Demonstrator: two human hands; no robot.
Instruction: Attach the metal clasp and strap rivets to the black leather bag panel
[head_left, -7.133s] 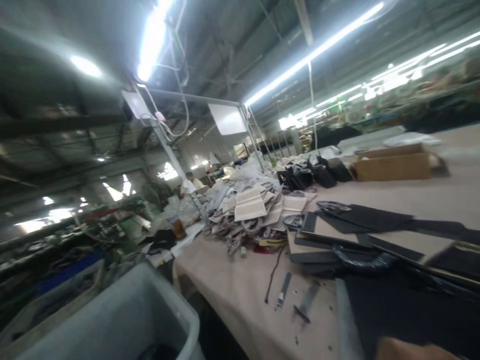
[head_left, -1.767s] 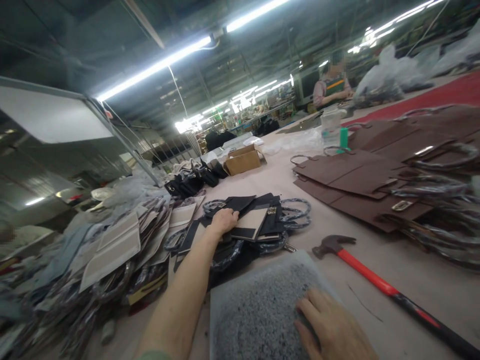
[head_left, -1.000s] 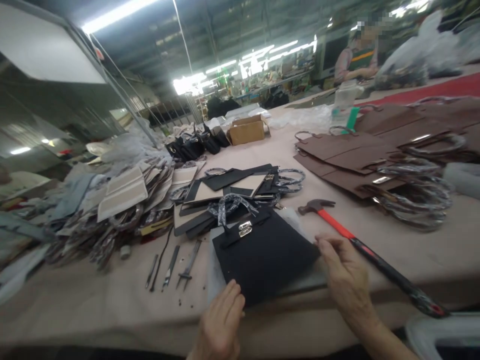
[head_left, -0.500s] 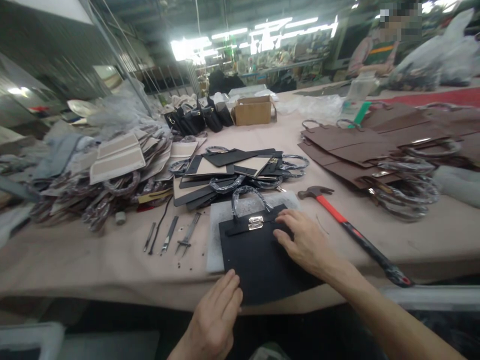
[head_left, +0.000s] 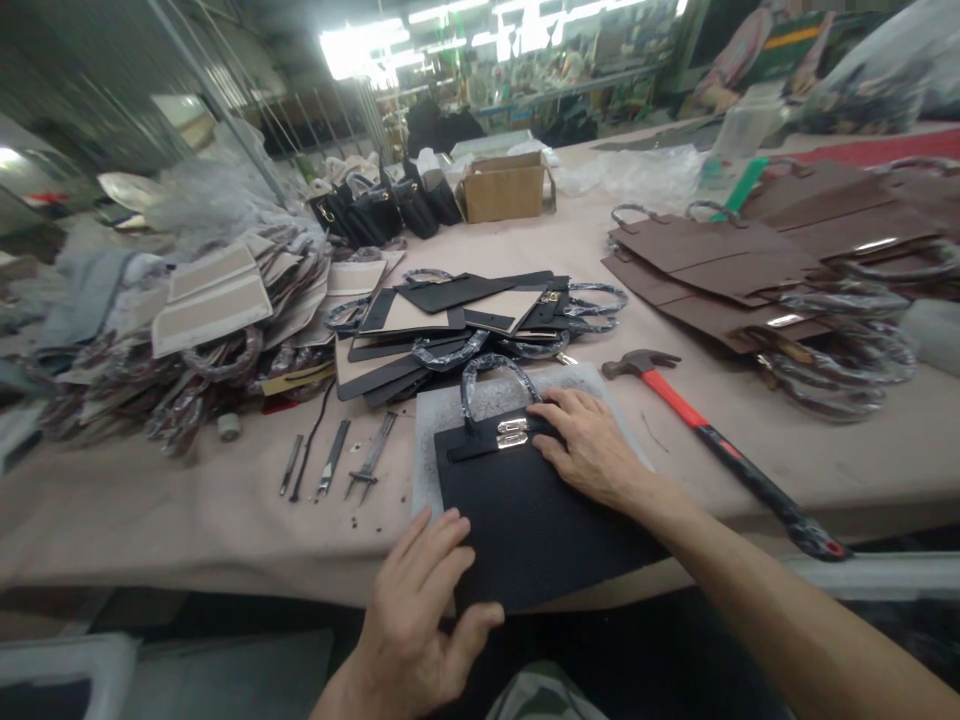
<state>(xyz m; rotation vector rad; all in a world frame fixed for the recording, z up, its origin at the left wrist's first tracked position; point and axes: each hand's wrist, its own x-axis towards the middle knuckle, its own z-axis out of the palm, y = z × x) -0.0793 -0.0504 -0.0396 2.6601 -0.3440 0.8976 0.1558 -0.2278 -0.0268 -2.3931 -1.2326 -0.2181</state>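
Observation:
A flat black bag panel (head_left: 525,510) with a wrapped handle (head_left: 491,375) and a silver clasp (head_left: 511,433) lies on a grey mat (head_left: 442,420) at the table's near edge. My left hand (head_left: 420,610) pinches the panel's near left corner, thumb below the edge. Resting flat on the panel's upper right, my right hand (head_left: 589,445) has its fingertips touching the strap beside the clasp.
A red-handled hammer (head_left: 705,440) lies right of the mat. Several small metal tools (head_left: 334,468) lie left of it. Behind are stacked black panels (head_left: 450,320), a beige heap (head_left: 202,320), brown panels (head_left: 750,270), a cardboard box (head_left: 504,188) and black bags (head_left: 375,210).
My left hand fetched a black panel from the stack and laid it on the mat. Since then my right hand slid from the panel's right edge up to the clasp; my left hand took the near corner.

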